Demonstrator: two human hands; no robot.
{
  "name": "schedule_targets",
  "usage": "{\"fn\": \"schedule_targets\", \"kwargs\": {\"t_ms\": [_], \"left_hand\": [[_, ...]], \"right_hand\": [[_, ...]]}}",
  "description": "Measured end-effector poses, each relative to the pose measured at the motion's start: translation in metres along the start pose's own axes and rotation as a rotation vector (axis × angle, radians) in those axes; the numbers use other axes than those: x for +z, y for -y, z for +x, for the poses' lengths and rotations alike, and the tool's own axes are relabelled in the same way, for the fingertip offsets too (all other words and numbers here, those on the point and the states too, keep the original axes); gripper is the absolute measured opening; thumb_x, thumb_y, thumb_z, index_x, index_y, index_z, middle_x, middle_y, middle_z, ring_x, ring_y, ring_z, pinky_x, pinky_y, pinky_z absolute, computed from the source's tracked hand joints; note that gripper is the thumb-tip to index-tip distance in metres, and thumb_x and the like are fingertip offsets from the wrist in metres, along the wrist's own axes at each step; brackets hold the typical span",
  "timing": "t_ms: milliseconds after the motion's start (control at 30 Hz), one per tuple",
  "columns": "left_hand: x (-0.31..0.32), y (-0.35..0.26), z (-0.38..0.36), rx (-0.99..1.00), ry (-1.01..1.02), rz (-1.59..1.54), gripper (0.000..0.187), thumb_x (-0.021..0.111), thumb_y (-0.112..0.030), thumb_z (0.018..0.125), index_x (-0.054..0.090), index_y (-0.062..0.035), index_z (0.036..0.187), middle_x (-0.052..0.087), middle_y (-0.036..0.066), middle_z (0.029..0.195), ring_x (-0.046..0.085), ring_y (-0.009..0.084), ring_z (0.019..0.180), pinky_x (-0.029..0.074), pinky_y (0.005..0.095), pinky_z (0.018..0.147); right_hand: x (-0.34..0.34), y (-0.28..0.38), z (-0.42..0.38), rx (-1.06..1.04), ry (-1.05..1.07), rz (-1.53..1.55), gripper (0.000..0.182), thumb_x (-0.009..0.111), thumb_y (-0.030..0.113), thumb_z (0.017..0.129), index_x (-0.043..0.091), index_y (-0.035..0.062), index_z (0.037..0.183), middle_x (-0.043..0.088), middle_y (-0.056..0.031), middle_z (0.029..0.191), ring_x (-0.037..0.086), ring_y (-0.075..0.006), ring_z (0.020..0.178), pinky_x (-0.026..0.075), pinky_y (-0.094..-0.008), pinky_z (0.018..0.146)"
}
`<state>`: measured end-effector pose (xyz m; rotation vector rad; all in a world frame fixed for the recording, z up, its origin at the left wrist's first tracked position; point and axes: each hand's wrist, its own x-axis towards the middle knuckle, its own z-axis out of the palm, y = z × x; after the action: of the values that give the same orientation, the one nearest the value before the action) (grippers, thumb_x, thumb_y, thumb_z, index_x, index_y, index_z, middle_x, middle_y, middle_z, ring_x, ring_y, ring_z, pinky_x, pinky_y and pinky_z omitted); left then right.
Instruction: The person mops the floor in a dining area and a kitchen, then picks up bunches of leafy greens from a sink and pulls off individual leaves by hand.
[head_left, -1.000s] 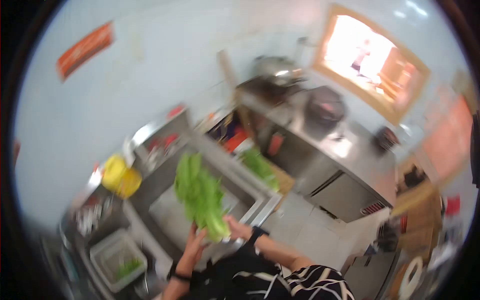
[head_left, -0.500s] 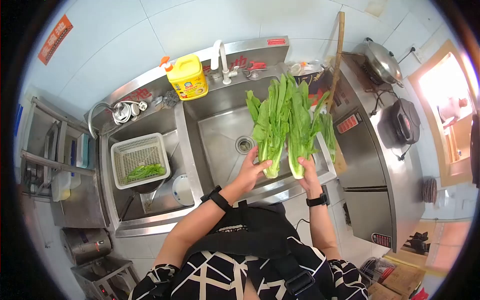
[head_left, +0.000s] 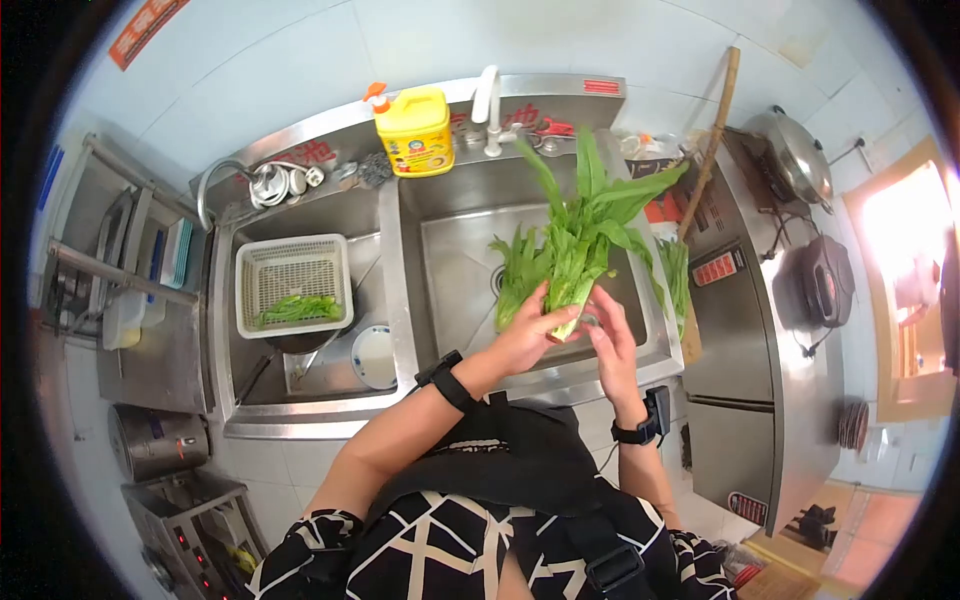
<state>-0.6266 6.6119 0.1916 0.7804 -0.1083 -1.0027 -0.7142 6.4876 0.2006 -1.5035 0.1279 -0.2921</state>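
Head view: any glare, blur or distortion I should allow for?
Head view: the window at right is blown out white; head view: lens distortion bows the steel backsplash, and the picture corners go black; head view: the leafy greens, left hand and right hand read clearly, though the raised leaf tips look slightly soft.

Above the right sink (head_left: 450,250), the left hand (head_left: 522,342) grips lettuce (head_left: 578,255) near its base, the right hand (head_left: 616,352) spread beside it; leftward, a basket (head_left: 300,268) holds greens (head_left: 300,308).

Room above basket (head_left: 290,275), leafy greens (head_left: 582,240) over basin (head_left: 448,265), faucet (head_left: 494,115) and jug (head_left: 415,140) behind
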Motion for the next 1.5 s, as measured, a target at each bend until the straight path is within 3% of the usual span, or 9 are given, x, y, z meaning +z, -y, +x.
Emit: {"fn": "schedule_targets", "kwargs": {"t_ms": [33, 167, 367, 633, 800, 1000, 1067, 1333, 1500], "left_hand": [[-0.004, -0.004, -0.002, -0.011, 0.01, -0.096, 0.058, 0.053, -0.011, 0.082, 0.022, -0.0087, 0.131, 0.041, 0.012, 0.124, 0.039, 0.024, 0.118, 0.039, 0.0379, 0.091], [-0.011, -0.008, -0.013, -0.063, 0.123, -0.326, 0.048, 0.046, -0.012, 0.08, 0.032, -0.0075, 0.126, 0.043, 0.013, 0.123, 0.041, 0.0274, 0.117, 0.038, 0.0404, 0.091], [-0.018, 0.0, -0.018, -0.165, 0.218, -0.547, 0.054, 0.046, -0.017, 0.072, 0.038, -0.0044, 0.123, 0.046, 0.013, 0.121, 0.046, 0.0254, 0.111, 0.037, 0.0396, 0.093], [-0.012, 0.005, -0.016, -0.096, 0.163, -0.355, 0.055, 0.045, -0.013, 0.067, 0.039, -0.0026, 0.121, 0.049, 0.012, 0.116, 0.049, 0.0238, 0.106, 0.038, 0.0378, 0.092], [-0.008, 0.01, -0.019, -0.073, 0.056, -0.056, 0.046, 0.048, -0.022, 0.081, 0.038, -0.0013, 0.121, 0.051, 0.009, 0.113, 0.051, 0.0207, 0.103, 0.04, 0.0365, 0.09], [-0.019, 0.021, -0.023, -0.19, 0.022, -0.143, 0.035, 0.046, -0.022, 0.085, 0.048, 0.001, 0.112, 0.056, 0.011, 0.105, 0.054, 0.0197, 0.097, 0.042, 0.0353, 0.085], [-0.015, 0.017, -0.025, -0.122, 0.042, -0.121, 0.038, 0.047, -0.021, 0.082, 0.047, 0.001, 0.112, 0.054, 0.011, 0.109, 0.052, 0.0208, 0.099, 0.04, 0.0352, 0.087], [-0.022, 0.017, -0.017, 0.024, 0.033, -0.167, 0.044, 0.047, -0.021, 0.081, 0.041, -0.0011, 0.12, 0.05, 0.01, 0.116, 0.048, 0.0219, 0.106, 0.036, 0.0364, 0.091], [-0.016, 0.011, -0.017, 0.076, 0.06, -0.161, 0.047, 0.044, -0.019, 0.082, 0.037, 0.0016, 0.124, 0.044, 0.013, 0.124, 0.041, 0.0239, 0.116, 0.03, 0.0373, 0.099]], "right_hand": [[0.003, -0.003, 0.001, -0.029, -0.096, 0.021, 0.041, 0.052, 0.014, 0.084, 0.041, 0.0007, 0.121, 0.048, -0.0068, 0.109, 0.047, -0.0174, 0.104, 0.041, -0.0291, 0.085], [-0.007, -0.001, 0.001, 0.099, -0.325, 0.077, 0.014, 0.051, 0.009, 0.084, 0.052, 0.0025, 0.096, 0.056, -0.0012, 0.084, 0.052, -0.0086, 0.076, 0.042, -0.022, 0.069], [-0.007, 0.003, -0.002, 0.109, -0.197, -0.006, 0.013, 0.053, 0.009, 0.083, 0.052, 0.0041, 0.095, 0.052, 0.0009, 0.076, 0.048, -0.0063, 0.066, 0.04, -0.0197, 0.061], [0.016, 0.01, -0.003, 0.101, -0.201, 0.05, 0.013, 0.057, 0.007, 0.081, 0.05, 0.0042, 0.091, 0.051, 0.0029, 0.078, 0.047, -0.0042, 0.068, 0.039, -0.0187, 0.061], [0.017, -0.007, -0.007, 0.061, -0.28, 0.064, 0.013, 0.058, 0.007, 0.08, 0.049, 0.0049, 0.089, 0.051, 0.0025, 0.08, 0.046, -0.0039, 0.071, 0.038, -0.0181, 0.063], [0.031, -0.013, -0.017, -0.027, -0.469, 0.071, 0.013, 0.058, 0.003, 0.078, 0.05, 0.0075, 0.088, 0.053, 0.0002, 0.081, 0.05, -0.0087, 0.077, 0.042, -0.0236, 0.072], [0.032, -0.018, -0.02, -0.017, -0.466, 0.125, 0.014, 0.059, 0.003, 0.077, 0.05, 0.0069, 0.088, 0.051, 0.0004, 0.086, 0.048, -0.0094, 0.085, 0.039, -0.0245, 0.078], [0.034, -0.027, -0.017, -0.072, -0.387, 0.37, 0.017, 0.057, 0.005, 0.08, 0.049, 0.0043, 0.095, 0.051, 0.0015, 0.087, 0.047, -0.0058, 0.083, 0.038, -0.0199, 0.074], [0.044, 0.001, -0.011, 0.145, -0.392, -0.211, 0.019, 0.055, 0.024, 0.083, 0.055, 0.0053, 0.086, 0.055, -0.0026, 0.077, 0.051, -0.01, 0.077, 0.042, -0.0277, 0.068]]}}
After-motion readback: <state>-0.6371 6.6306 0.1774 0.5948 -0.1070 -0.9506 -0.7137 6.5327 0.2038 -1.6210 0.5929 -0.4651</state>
